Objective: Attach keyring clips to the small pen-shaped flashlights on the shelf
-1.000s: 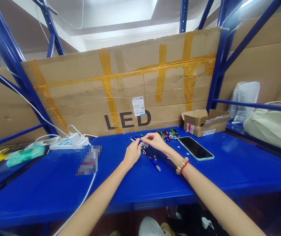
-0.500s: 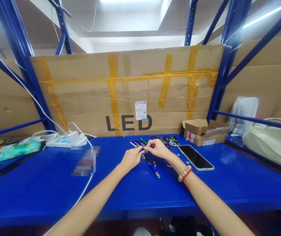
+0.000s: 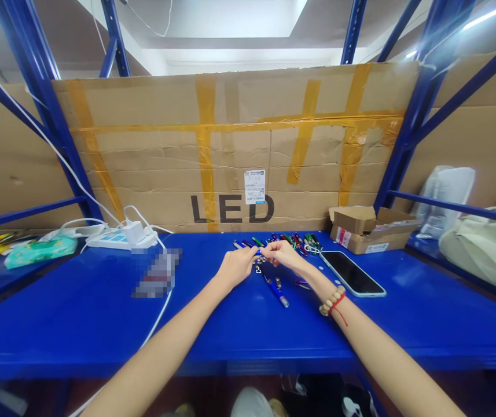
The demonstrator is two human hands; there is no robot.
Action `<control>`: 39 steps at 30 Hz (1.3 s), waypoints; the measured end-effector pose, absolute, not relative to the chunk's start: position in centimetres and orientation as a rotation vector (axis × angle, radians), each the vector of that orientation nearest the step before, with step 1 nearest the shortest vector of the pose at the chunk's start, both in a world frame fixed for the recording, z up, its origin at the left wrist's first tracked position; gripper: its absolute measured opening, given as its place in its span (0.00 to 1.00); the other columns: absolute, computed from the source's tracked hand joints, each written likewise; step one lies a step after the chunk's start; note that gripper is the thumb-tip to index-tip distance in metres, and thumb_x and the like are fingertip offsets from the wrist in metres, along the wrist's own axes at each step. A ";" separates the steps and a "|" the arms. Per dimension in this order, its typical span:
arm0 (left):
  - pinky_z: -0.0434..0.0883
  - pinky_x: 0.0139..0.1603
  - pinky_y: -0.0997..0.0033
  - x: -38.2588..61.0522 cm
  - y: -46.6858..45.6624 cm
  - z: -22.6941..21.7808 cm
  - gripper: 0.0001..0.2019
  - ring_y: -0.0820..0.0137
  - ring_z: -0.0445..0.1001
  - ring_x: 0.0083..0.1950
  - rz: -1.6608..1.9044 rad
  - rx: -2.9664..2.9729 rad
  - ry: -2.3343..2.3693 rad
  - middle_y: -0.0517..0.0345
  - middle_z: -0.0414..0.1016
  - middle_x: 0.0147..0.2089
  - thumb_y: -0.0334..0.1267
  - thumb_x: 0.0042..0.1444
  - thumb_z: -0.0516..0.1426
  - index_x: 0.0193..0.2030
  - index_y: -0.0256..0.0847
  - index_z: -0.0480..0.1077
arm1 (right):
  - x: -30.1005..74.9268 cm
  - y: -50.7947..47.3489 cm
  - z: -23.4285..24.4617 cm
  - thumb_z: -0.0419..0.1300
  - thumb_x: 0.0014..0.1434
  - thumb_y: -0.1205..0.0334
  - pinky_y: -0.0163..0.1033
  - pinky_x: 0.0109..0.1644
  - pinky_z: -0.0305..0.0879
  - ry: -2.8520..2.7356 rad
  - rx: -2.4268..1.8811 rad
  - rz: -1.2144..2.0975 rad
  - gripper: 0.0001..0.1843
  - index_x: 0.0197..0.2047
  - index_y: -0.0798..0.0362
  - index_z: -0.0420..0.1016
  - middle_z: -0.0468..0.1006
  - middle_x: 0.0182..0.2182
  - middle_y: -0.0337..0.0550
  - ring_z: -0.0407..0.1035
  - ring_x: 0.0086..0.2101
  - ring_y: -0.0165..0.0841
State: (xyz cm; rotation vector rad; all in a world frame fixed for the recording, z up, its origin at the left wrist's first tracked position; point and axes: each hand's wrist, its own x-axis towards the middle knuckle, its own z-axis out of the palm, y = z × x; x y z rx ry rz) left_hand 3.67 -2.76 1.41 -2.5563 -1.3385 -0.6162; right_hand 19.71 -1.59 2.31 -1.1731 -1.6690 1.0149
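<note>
My left hand (image 3: 237,270) and my right hand (image 3: 288,255) meet over the middle of the blue table. Between their fingertips is a slim blue pen-like tube (image 3: 258,252), pinched from both sides and partly covered by the fingers. Just below the hands lie small metal pieces (image 3: 260,263), too tiny to name. Closer to the table's front rests another blue pen-like tube (image 3: 277,291) with a silvery end. Behind my fingers, a row of pen-like tubes (image 3: 308,240) in red, green, blue and dark colours is spread out.
To the right, a phone (image 3: 352,273) lies near an opened cardboard box (image 3: 371,231). A power strip (image 3: 117,238) with white cables stands at the left, beside a blurred-out item (image 3: 158,275). A large cardboard sheet (image 3: 165,174) closes off the back.
The camera view has shifted, so the scene sits slightly higher and farther right. Both hands stay together on the blue tube, with the fingers a little rearranged.
</note>
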 end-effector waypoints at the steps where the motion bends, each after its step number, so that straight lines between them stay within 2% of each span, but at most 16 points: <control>1: 0.65 0.36 0.76 3.7 -2.7 1.6 0.13 0.69 0.72 0.41 -0.618 -2.548 -1.354 0.55 0.74 0.40 0.40 0.60 0.43 0.45 0.45 0.65 | 19.7 -1.6 2.4 0.63 0.37 0.44 0.30 0.18 0.53 -1.663 -1.165 1.017 0.22 0.15 0.56 0.65 0.62 0.12 0.34 0.55 0.15 0.22; 6: 0.66 0.35 0.74 3.8 -2.9 2.2 0.14 0.68 0.73 0.41 -0.654 -2.478 -1.505 0.55 0.74 0.42 0.43 0.61 0.42 0.49 0.46 0.62 | 19.7 -1.8 2.3 0.60 0.42 0.41 0.29 0.19 0.53 -1.623 -1.101 0.986 0.24 0.19 0.57 0.66 0.63 0.15 0.34 0.56 0.18 0.22; 11: 0.66 0.35 0.73 3.6 -2.8 2.0 0.14 0.66 0.73 0.40 -0.630 -2.558 -1.494 0.55 0.75 0.40 0.44 0.60 0.42 0.48 0.46 0.63 | 19.6 -1.8 1.9 0.60 0.42 0.41 0.30 0.20 0.51 -1.685 -1.123 0.894 0.24 0.21 0.57 0.69 0.62 0.14 0.33 0.55 0.17 0.22; 17: 0.66 0.37 0.69 2.6 -1.9 1.8 0.18 0.64 0.72 0.41 -0.745 -2.411 -1.707 0.51 0.74 0.37 0.46 0.61 0.39 0.47 0.43 0.64 | 21.5 -0.8 1.6 0.57 0.46 0.42 0.32 0.22 0.56 -1.649 -1.249 0.588 0.24 0.27 0.58 0.74 0.72 0.20 0.41 0.61 0.19 0.26; 19: 0.65 0.38 0.68 2.1 -1.6 1.9 0.20 0.63 0.71 0.42 -0.852 -2.280 -1.835 0.49 0.73 0.36 0.47 0.61 0.38 0.45 0.41 0.65 | 22.5 -0.4 1.4 0.57 0.46 0.44 0.34 0.25 0.58 -1.718 -1.391 0.401 0.22 0.25 0.57 0.75 0.73 0.20 0.42 0.63 0.20 0.28; 23: 0.65 0.36 0.69 1.2 -1.2 2.0 0.19 0.64 0.68 0.42 -1.041 -2.131 -1.951 0.50 0.71 0.33 0.46 0.60 0.40 0.39 0.40 0.67 | 23.8 -0.3 1.2 0.60 0.46 0.51 0.34 0.28 0.60 -1.928 -1.610 0.299 0.14 0.26 0.53 0.78 0.77 0.23 0.43 0.69 0.24 0.32; 26: 0.65 0.35 0.70 1.0 -1.0 2.0 0.17 0.64 0.66 0.43 -1.144 -2.074 -1.943 0.51 0.70 0.32 0.46 0.59 0.42 0.33 0.40 0.67 | 23.8 -0.5 1.4 0.62 0.44 0.57 0.34 0.30 0.61 -2.016 -1.610 0.285 0.09 0.29 0.51 0.79 0.78 0.28 0.42 0.70 0.28 0.33; 29: 0.65 0.35 0.70 1.2 -0.9 2.0 0.16 0.64 0.64 0.43 -1.193 -2.047 -1.914 0.52 0.70 0.34 0.45 0.58 0.44 0.30 0.40 0.66 | 23.8 -1.0 2.0 0.64 0.41 0.55 0.34 0.31 0.63 -2.091 -1.508 0.393 0.14 0.33 0.51 0.79 0.78 0.29 0.42 0.70 0.28 0.32; 32: 0.65 0.35 0.70 1.5 -0.9 2.0 0.16 0.64 0.64 0.42 -1.212 -2.050 -1.913 0.53 0.69 0.34 0.46 0.58 0.44 0.28 0.41 0.65 | 24.0 -1.6 2.7 0.65 0.39 0.49 0.33 0.31 0.63 -2.237 -1.381 0.703 0.20 0.34 0.53 0.79 0.78 0.28 0.42 0.69 0.27 0.31; 35: 0.64 0.34 0.70 1.6 -0.8 2.1 0.16 0.65 0.64 0.41 -1.225 -2.059 -1.923 0.54 0.68 0.32 0.46 0.58 0.44 0.26 0.41 0.64 | 23.8 -2.2 3.3 0.66 0.37 0.49 0.33 0.29 0.63 -2.340 -1.319 0.931 0.23 0.35 0.54 0.78 0.78 0.28 0.42 0.68 0.25 0.30; 39: 0.64 0.35 0.71 1.9 -0.9 2.1 0.16 0.65 0.64 0.41 -1.228 -2.076 -1.917 0.54 0.69 0.33 0.46 0.58 0.44 0.26 0.41 0.64 | 22.2 -2.7 3.4 0.63 0.43 0.50 0.34 0.31 0.62 -2.217 -1.202 0.593 0.19 0.35 0.54 0.78 0.78 0.30 0.44 0.67 0.26 0.29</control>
